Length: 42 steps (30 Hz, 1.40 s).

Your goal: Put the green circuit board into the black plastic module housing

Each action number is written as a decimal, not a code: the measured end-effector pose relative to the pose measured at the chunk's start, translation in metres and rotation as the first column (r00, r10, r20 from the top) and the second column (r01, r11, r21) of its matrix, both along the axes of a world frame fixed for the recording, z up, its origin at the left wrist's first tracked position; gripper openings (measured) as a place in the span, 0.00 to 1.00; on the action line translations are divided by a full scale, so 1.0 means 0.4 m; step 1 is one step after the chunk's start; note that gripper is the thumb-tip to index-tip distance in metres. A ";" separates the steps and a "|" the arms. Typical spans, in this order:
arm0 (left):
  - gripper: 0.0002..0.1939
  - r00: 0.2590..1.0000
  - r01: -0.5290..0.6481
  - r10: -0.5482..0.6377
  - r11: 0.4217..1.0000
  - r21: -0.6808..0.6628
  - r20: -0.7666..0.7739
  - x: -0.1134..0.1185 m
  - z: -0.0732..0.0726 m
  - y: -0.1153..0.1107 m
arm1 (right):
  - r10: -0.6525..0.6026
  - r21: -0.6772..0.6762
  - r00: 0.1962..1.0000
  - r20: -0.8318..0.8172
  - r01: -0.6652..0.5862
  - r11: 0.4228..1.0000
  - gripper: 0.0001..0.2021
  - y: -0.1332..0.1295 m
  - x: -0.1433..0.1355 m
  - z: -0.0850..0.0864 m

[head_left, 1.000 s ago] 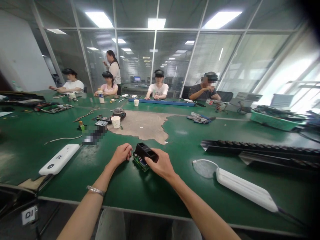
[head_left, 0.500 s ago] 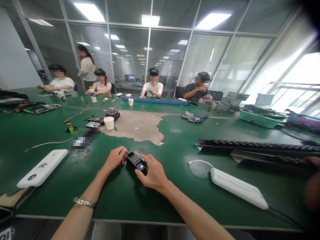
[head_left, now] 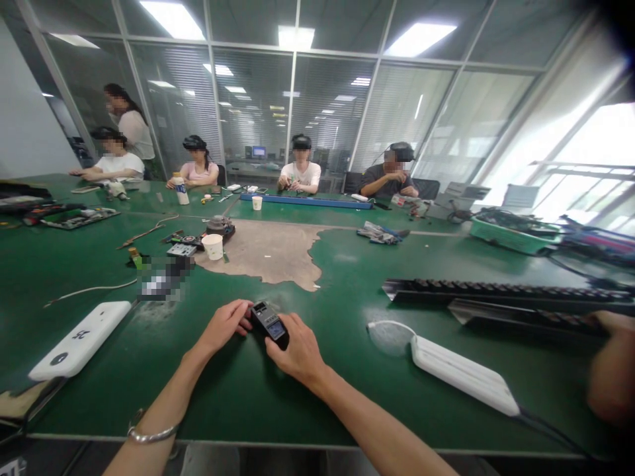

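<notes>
A small black handheld device (head_left: pixel 268 322) with buttons and a small screen is tilted over the green table (head_left: pixel 347 390), near the middle of the view. My right hand (head_left: pixel 296 350) grips its right side and lower end, thumb near the screen. At the device's upper left edge is my left hand (head_left: pixel 229 324), its fingers bent and close together against that side. Whether the left fingertips pinch anything is hidden.
White power strips lie left (head_left: pixel 82 339) and right (head_left: pixel 464 373). Black metal rails (head_left: pixel 476 292) are at the right, where another person's hand (head_left: pixel 615 324) rests. A paper cup (head_left: pixel 213 247) stands beyond my left hand. Several people sit across the table.
The view has shifted slightly. The device's screen faces the camera more. A standing person in the background has moved left, and another person's hand at the right edge shows more.
</notes>
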<state>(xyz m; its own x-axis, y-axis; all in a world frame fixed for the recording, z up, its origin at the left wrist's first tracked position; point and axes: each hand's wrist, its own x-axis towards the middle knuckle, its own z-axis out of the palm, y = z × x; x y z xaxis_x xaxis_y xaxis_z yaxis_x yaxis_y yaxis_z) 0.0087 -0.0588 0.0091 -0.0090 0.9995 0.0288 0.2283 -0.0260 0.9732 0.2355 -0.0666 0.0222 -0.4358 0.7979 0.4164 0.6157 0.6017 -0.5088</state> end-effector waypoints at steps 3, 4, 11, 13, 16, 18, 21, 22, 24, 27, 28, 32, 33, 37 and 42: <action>0.30 0.998 -0.004 0.004 1.000 -0.009 0.063 0.004 -0.007 0.001 | -0.013 0.003 0.999 -0.031 0.013 1.000 0.16 0.000 -0.002 -0.004; 0.31 0.996 -0.010 0.011 1.000 -0.011 0.088 0.005 -0.008 0.003 | -0.013 0.006 0.999 -0.045 0.013 1.000 0.16 0.001 -0.001 -0.004; 0.32 0.987 -0.006 0.015 0.998 -0.060 0.158 0.011 0.011 0.001 | 0.005 0.054 0.968 -0.251 0.008 0.999 0.15 0.022 0.029 0.021; 0.31 0.988 0.003 0.008 0.997 -0.071 0.154 0.012 0.019 -0.004 | 0.021 0.074 0.946 -0.324 0.003 0.997 0.16 0.031 0.041 0.033; 0.30 0.991 0.030 -0.021 0.997 -0.074 0.130 0.011 0.025 -0.010 | -0.017 0.078 0.925 -0.380 0.050 0.996 0.16 0.049 0.055 0.040; 0.30 0.993 0.068 -0.061 0.995 -0.069 0.100 0.010 0.026 -0.011 | -0.085 0.060 0.926 -0.368 0.115 0.992 0.15 0.065 0.061 0.033; 0.29 0.995 0.085 -0.081 0.994 -0.067 0.057 0.008 0.018 -0.007 | -0.219 0.013 0.934 -0.283 0.232 0.973 0.15 0.088 0.065 0.012; 0.28 0.996 0.084 -0.081 0.994 -0.064 0.047 0.007 0.013 -0.004 | -0.257 -0.004 0.936 -0.241 0.264 0.965 0.15 0.094 0.065 0.004; 0.27 0.996 0.081 -0.079 0.995 -0.054 0.034 0.006 0.003 0.001 | -0.310 -0.032 0.938 -0.158 0.309 0.951 0.15 0.099 0.064 -0.010; 0.27 0.997 0.067 -0.066 0.997 -0.039 0.029 0.005 -0.007 0.007 | -0.329 -0.043 0.942 -0.071 0.326 0.944 0.17 0.099 0.061 -0.022; 0.27 0.998 0.061 -0.059 0.997 -0.040 0.034 0.007 -0.006 0.007 | -0.326 -0.041 0.944 -0.055 0.324 0.945 0.18 0.098 0.061 -0.023; 0.28 0.989 0.029 -0.010 0.992 -0.121 0.150 0.022 0.015 0.004 | -0.323 -0.050 0.946 -0.027 0.321 0.946 0.18 0.101 0.060 -0.026; 0.28 0.981 0.027 0.003 0.988 -0.152 0.194 0.027 0.022 0.003 | -0.324 -0.055 0.946 -0.022 0.323 0.945 0.19 0.102 0.060 -0.027; 0.26 0.950 0.060 0.014 0.973 -0.224 0.313 0.038 0.042 0.011 | -0.327 -0.069 0.945 0.003 0.327 0.943 0.20 0.107 0.060 -0.026; 0.22 0.955 0.125 -0.036 0.950 -0.285 0.296 0.040 0.056 0.058 | -0.330 -0.100 0.944 -0.028 0.326 0.940 0.22 0.114 0.061 -0.027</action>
<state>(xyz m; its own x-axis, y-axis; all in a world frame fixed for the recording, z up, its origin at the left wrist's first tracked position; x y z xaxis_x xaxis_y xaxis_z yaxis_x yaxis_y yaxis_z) 0.0248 -0.0357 0.0317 0.1082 0.9591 -0.2615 -0.0487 0.2678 0.9622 0.2600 -0.0208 0.0115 -0.1267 0.9295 0.3464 0.7469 0.3192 -0.5834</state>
